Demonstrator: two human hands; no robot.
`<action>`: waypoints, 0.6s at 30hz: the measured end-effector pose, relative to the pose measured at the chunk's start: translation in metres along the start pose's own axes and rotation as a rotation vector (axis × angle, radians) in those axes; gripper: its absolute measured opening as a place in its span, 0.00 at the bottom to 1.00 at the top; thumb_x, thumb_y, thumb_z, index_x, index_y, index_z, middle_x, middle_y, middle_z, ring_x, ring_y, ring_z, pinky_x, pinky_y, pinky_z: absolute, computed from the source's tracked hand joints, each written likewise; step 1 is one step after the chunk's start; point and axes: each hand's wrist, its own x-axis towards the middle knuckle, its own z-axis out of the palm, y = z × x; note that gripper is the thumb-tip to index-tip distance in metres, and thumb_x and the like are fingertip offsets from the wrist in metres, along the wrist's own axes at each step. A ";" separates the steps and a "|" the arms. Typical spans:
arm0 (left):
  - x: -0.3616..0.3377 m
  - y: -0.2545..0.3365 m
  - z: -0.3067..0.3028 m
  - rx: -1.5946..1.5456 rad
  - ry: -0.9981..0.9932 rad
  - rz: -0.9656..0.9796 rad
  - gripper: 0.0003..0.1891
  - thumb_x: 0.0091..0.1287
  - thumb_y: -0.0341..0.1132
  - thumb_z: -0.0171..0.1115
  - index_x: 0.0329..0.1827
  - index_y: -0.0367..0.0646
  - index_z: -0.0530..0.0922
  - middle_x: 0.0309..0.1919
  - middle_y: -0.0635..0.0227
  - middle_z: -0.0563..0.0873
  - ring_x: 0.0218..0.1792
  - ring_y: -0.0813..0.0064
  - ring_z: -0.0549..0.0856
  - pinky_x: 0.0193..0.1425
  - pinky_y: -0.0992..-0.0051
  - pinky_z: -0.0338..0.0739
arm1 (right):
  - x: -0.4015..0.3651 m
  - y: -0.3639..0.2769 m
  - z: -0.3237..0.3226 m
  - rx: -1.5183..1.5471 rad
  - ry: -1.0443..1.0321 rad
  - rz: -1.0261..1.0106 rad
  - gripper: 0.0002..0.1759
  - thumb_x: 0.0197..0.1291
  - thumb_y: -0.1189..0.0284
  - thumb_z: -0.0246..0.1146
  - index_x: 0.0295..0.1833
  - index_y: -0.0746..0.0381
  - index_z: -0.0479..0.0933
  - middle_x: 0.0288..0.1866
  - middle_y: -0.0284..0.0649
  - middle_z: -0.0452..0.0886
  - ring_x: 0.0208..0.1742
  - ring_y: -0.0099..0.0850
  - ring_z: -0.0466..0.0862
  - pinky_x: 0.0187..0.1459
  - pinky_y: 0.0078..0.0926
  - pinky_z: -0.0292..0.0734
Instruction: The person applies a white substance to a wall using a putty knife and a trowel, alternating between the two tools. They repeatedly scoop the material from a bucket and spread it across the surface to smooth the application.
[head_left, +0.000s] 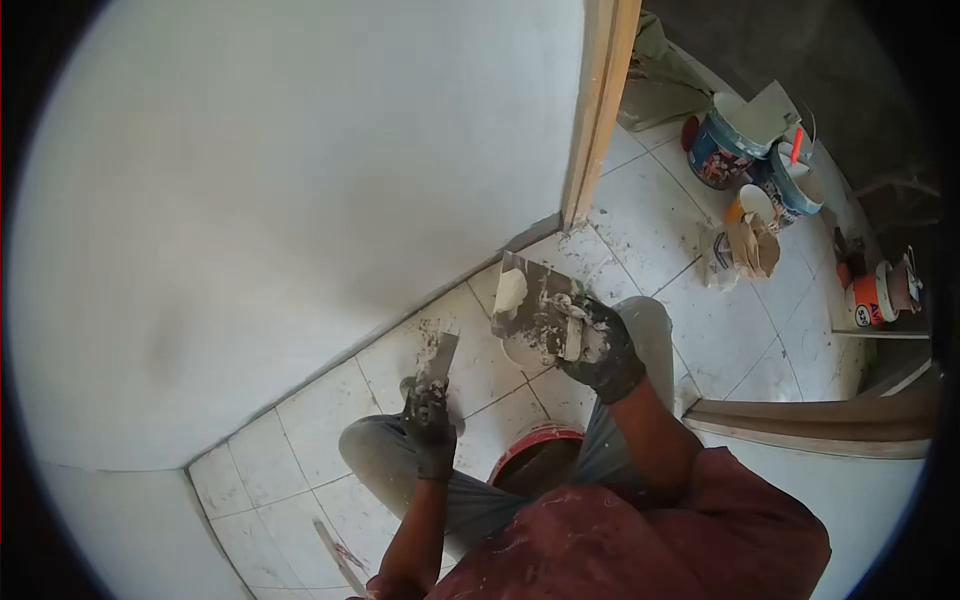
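My left hand (430, 420), in a dark, putty-smeared glove, is closed around a putty knife (440, 358) whose blade points up toward the wall. In my right hand (603, 350), also gloved and caked with white, is a wide plastering trowel (530, 318). A lump of white putty (510, 290) sits on the left side of its blade. The two tools are apart, both in front of the white wall (300, 200). Below the trowel a pale round thing (522, 353) is partly hidden. Between my legs stands a red-rimmed bucket (552, 430), its inside mostly dark.
White floor tiles (480, 385) carry scattered crumbs. A wooden door frame (598, 110) ends the wall. Beyond it are paint buckets (715, 165), a torn paper bag (755, 245) and an orange container (870, 300). A long flat strip (338, 555) lies at lower left.
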 end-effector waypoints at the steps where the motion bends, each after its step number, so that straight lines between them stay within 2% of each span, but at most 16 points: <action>1: 0.021 0.028 -0.010 -0.433 0.112 -0.244 0.16 0.66 0.25 0.58 0.57 0.45 0.77 0.54 0.52 0.82 0.49 0.52 0.85 0.55 0.63 0.81 | -0.002 -0.004 0.000 0.042 -0.045 0.024 0.24 0.66 0.68 0.56 0.65 0.64 0.68 0.58 0.45 0.79 0.57 0.42 0.80 0.58 0.47 0.78; 2: 0.038 0.040 -0.014 -0.860 0.225 -0.497 0.13 0.63 0.22 0.59 0.49 0.42 0.80 0.51 0.51 0.83 0.49 0.51 0.85 0.49 0.62 0.83 | -0.006 -0.005 0.000 0.086 -0.089 0.049 0.22 0.66 0.70 0.55 0.65 0.64 0.68 0.57 0.44 0.79 0.55 0.41 0.81 0.57 0.44 0.79; 3: 0.051 0.003 -0.011 -0.835 0.204 -0.518 0.13 0.63 0.22 0.59 0.49 0.42 0.80 0.51 0.51 0.83 0.49 0.51 0.85 0.49 0.62 0.83 | 0.004 0.013 -0.019 0.117 -0.067 0.045 0.22 0.66 0.70 0.55 0.65 0.64 0.68 0.57 0.44 0.79 0.55 0.41 0.81 0.57 0.44 0.79; 4: 0.090 -0.016 0.026 -0.330 0.152 -0.054 0.12 0.63 0.22 0.59 0.49 0.41 0.80 0.51 0.51 0.83 0.49 0.53 0.85 0.48 0.63 0.83 | 0.021 -0.020 -0.026 -0.051 -0.056 -0.044 0.23 0.65 0.69 0.55 0.65 0.63 0.69 0.58 0.44 0.78 0.57 0.41 0.80 0.57 0.45 0.78; 5: 0.114 -0.030 0.028 0.250 0.054 0.371 0.12 0.63 0.22 0.59 0.49 0.39 0.80 0.51 0.51 0.83 0.49 0.54 0.85 0.46 0.65 0.83 | 0.025 -0.023 -0.033 -0.137 -0.010 -0.125 0.24 0.64 0.68 0.56 0.64 0.63 0.69 0.59 0.44 0.78 0.59 0.41 0.79 0.57 0.45 0.78; 7: 0.150 -0.031 0.041 0.482 -0.040 0.570 0.12 0.64 0.27 0.61 0.51 0.38 0.80 0.46 0.52 0.85 0.43 0.58 0.87 0.44 0.68 0.82 | 0.011 -0.022 -0.057 -1.347 0.105 -0.433 0.24 0.62 0.70 0.58 0.64 0.65 0.69 0.56 0.47 0.78 0.55 0.50 0.80 0.56 0.49 0.79; 8: 0.171 -0.039 0.054 0.502 -0.080 0.584 0.12 0.64 0.27 0.61 0.51 0.38 0.80 0.46 0.52 0.85 0.43 0.58 0.87 0.44 0.68 0.82 | 0.009 -0.021 -0.044 -0.790 0.192 -0.250 0.25 0.62 0.69 0.60 0.64 0.65 0.69 0.56 0.48 0.78 0.55 0.49 0.81 0.56 0.47 0.79; 9: 0.192 -0.052 0.078 0.348 -0.118 0.401 0.13 0.64 0.29 0.62 0.51 0.38 0.81 0.43 0.53 0.86 0.40 0.59 0.87 0.43 0.69 0.82 | 0.013 -0.024 -0.043 -0.248 0.246 -0.081 0.25 0.63 0.67 0.61 0.63 0.65 0.69 0.55 0.48 0.78 0.54 0.49 0.81 0.56 0.45 0.79; 10: 0.214 -0.055 0.101 0.193 -0.151 0.214 0.14 0.64 0.32 0.63 0.51 0.38 0.81 0.39 0.53 0.87 0.36 0.59 0.88 0.41 0.69 0.82 | 0.013 -0.025 -0.053 -0.331 0.260 -0.097 0.22 0.64 0.69 0.61 0.61 0.66 0.71 0.54 0.48 0.79 0.54 0.45 0.82 0.56 0.42 0.79; 11: 0.232 -0.057 0.124 0.196 -0.162 0.224 0.14 0.64 0.32 0.63 0.51 0.38 0.81 0.39 0.53 0.87 0.36 0.59 0.88 0.41 0.69 0.82 | 0.014 -0.027 -0.063 -0.415 0.275 -0.112 0.19 0.65 0.70 0.60 0.58 0.67 0.73 0.53 0.48 0.79 0.54 0.41 0.82 0.55 0.38 0.79; 12: 0.251 -0.052 0.143 0.090 -0.150 0.095 0.14 0.63 0.33 0.64 0.50 0.38 0.81 0.37 0.54 0.87 0.35 0.60 0.88 0.41 0.69 0.82 | 0.017 -0.031 -0.063 -0.680 0.257 -0.205 0.15 0.64 0.74 0.61 0.55 0.67 0.75 0.52 0.48 0.80 0.52 0.39 0.82 0.54 0.36 0.80; 13: 0.266 -0.052 0.162 -0.019 -0.138 -0.040 0.14 0.63 0.34 0.65 0.49 0.37 0.82 0.34 0.54 0.88 0.33 0.60 0.88 0.40 0.69 0.81 | 0.017 -0.035 -0.068 -0.783 0.269 -0.219 0.14 0.62 0.78 0.61 0.53 0.67 0.77 0.51 0.48 0.80 0.52 0.39 0.83 0.53 0.36 0.80; 14: 0.274 -0.067 0.180 0.039 -0.067 0.091 0.15 0.62 0.33 0.65 0.50 0.36 0.81 0.37 0.54 0.88 0.34 0.61 0.88 0.40 0.68 0.81 | 0.017 -0.039 -0.072 -0.886 0.284 -0.234 0.13 0.60 0.82 0.61 0.51 0.67 0.78 0.51 0.47 0.80 0.51 0.39 0.83 0.52 0.35 0.80; 15: 0.278 -0.073 0.196 0.042 -0.082 0.087 0.15 0.62 0.33 0.65 0.50 0.36 0.81 0.37 0.54 0.88 0.34 0.61 0.88 0.40 0.68 0.81 | 0.017 -0.043 -0.076 -0.988 0.301 -0.248 0.13 0.58 0.86 0.62 0.49 0.67 0.80 0.51 0.47 0.81 0.50 0.39 0.83 0.51 0.34 0.80; 16: 0.283 -0.076 0.209 0.042 -0.064 0.092 0.15 0.62 0.33 0.65 0.50 0.36 0.81 0.37 0.54 0.87 0.34 0.61 0.88 0.40 0.68 0.81 | 0.018 -0.049 -0.071 -0.938 0.315 -0.209 0.14 0.57 0.86 0.63 0.49 0.66 0.80 0.51 0.47 0.81 0.50 0.39 0.83 0.50 0.34 0.80; 18: 0.290 -0.081 0.233 0.048 -0.055 0.093 0.15 0.61 0.32 0.65 0.50 0.36 0.81 0.38 0.54 0.87 0.35 0.61 0.88 0.40 0.68 0.81 | 0.017 -0.052 -0.081 -1.266 0.170 -0.334 0.14 0.56 0.85 0.64 0.49 0.66 0.80 0.51 0.46 0.81 0.50 0.37 0.83 0.50 0.33 0.80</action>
